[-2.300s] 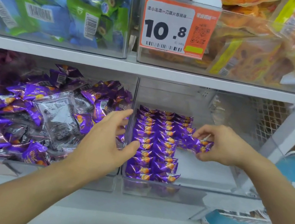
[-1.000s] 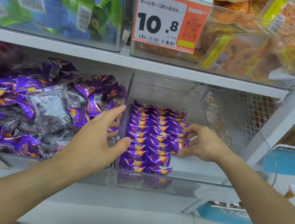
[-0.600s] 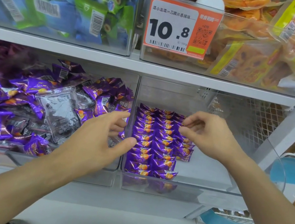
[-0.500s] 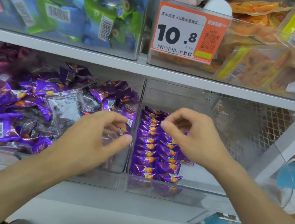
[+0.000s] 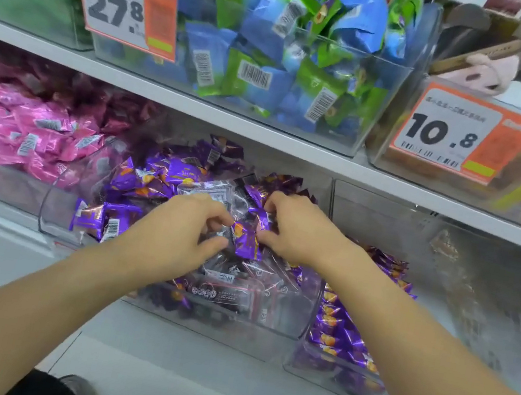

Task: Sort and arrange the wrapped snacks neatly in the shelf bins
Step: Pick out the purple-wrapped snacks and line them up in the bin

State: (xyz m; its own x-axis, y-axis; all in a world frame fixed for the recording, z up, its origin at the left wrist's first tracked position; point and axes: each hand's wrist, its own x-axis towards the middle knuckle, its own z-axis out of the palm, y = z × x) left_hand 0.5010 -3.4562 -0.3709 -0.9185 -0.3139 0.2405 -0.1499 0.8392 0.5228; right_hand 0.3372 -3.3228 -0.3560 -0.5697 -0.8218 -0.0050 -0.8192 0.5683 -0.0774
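while snacks (image 5: 246,241) crowd the bin (image 5: 308,313), both hands (image 5: 298,230) pinch one.

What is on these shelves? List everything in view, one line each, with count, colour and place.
Purple snacks: many, purple with orange, loose pile in lower middle bin.
Clear packets: several, clear with dark print, atop that pile.
Rowed snacks: many, purple, neat rows in lower right bin.
Pink snacks: many, pink, lower left bin.
Blue-green packs: many, upper middle bin.
Price tags: two, orange-white, 27.8 and 10.8, upper bins.
Left hand: one, in pile.
Right hand: one, grip on a purple snack.
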